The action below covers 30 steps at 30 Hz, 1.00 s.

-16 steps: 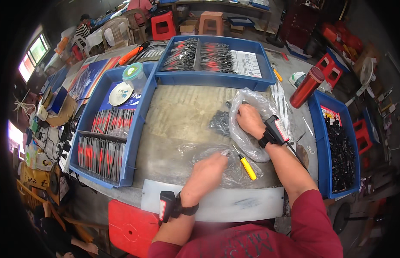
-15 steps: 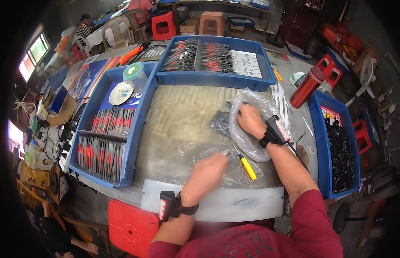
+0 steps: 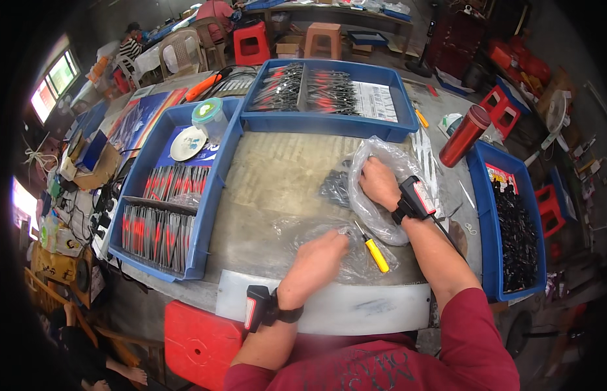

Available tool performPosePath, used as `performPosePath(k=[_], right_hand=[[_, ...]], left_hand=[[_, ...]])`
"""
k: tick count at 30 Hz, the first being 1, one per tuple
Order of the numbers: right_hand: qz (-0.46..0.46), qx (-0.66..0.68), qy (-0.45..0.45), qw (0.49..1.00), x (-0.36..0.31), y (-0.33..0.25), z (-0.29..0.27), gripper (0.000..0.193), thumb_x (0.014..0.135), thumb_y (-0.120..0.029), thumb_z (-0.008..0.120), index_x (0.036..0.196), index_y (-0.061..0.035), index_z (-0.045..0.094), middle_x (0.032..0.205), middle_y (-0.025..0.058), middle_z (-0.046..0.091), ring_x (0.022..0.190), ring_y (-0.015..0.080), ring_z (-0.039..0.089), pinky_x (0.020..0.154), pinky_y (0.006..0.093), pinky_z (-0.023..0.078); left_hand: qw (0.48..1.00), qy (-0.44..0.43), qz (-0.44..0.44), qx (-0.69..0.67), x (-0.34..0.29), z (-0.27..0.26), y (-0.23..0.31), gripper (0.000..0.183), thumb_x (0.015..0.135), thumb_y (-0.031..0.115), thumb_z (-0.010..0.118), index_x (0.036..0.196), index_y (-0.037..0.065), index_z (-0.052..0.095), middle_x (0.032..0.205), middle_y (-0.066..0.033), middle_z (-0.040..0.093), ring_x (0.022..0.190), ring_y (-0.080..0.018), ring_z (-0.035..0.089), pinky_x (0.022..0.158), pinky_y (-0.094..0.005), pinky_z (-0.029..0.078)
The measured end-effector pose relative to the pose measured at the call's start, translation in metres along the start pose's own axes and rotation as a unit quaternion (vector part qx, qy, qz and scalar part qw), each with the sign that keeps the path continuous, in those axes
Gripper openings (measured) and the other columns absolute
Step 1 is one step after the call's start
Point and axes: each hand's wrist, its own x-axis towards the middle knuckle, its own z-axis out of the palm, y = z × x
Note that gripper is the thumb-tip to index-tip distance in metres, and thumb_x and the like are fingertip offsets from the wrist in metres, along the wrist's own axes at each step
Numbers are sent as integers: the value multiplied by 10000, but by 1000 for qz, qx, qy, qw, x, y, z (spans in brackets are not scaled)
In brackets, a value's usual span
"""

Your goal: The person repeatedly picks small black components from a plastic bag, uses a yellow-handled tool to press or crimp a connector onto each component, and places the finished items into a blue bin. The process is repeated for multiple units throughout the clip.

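Observation:
My right hand [image 3: 380, 185] reaches into the mouth of a clear plastic bag [image 3: 389, 230], its fingers curled together at the bag's far end. Whatever lies between those fingers is hidden. A second clear plastic bag [image 3: 297, 228] lies flat nearer me. Over it is my left hand [image 3: 314, 259], slightly blurred, with fingers bent together; what they hold, if anything, cannot be made out. Between the hands rests a screwdriver [image 3: 375, 255] with a yellow handle. Small dark grey parts [image 3: 335, 186] in clear plastic lie left of the right hand's bag.
Blue trays at the left [image 3: 209, 231] and back [image 3: 329, 121] hold rows of red-and-black slim pieces. A blue tray [image 3: 487, 238] at the right holds black parts. A red flask [image 3: 464, 135] stands beside it. A red stool [image 3: 202, 342] stands at the front left.
The view has shifted slightly, so the trays sit a little lower and further right. Both hands keep nearly the same places over the bags.

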Motion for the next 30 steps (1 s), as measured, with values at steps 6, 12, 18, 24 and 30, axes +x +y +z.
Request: performPosePath(k=[6,12,18,24,30], right_hand=[[27,8,-89,996,0,1,-13,185,744,-89,579,899,12,578,877,245,605,834,418,568,741,451,454],[-16,75,-62,995,-28,-4,-35,260,742,-90,581,985,2,586,836,228,613,770,362,599,687,414,464],[74,327,-50,941,-57,-12,-70,228,732,-21,636,929,-25,522,649,-63,455,567,28,448,475,213,337],[156,437,-25,885,-98,-13,-110,236,790,-52,630,1007,-48,537,660,-55,479,518,1,420,444,159,321],[247,366,12,897,-144,3,-133,161,843,-80,607,988,-10,600,722,-48,534,580,-10,422,484,153,308]], left_hand=[[1000,-8,-1,1,1,1,-1,81,829,101,524,865,30,505,881,-161,540,823,-390,543,688,-448,449],[1000,16,11,-11,0,2,1,70,826,92,536,870,39,524,870,-145,543,809,-378,550,684,-442,452],[999,30,20,1,0,5,-1,73,809,82,571,861,40,543,863,-134,550,790,-364,557,670,-422,456],[999,48,19,-12,2,7,0,69,804,76,583,851,35,553,836,-136,553,792,-360,553,667,-409,452],[998,46,21,-28,3,5,5,61,798,44,583,822,15,534,800,-142,528,741,-344,538,641,-395,430]])
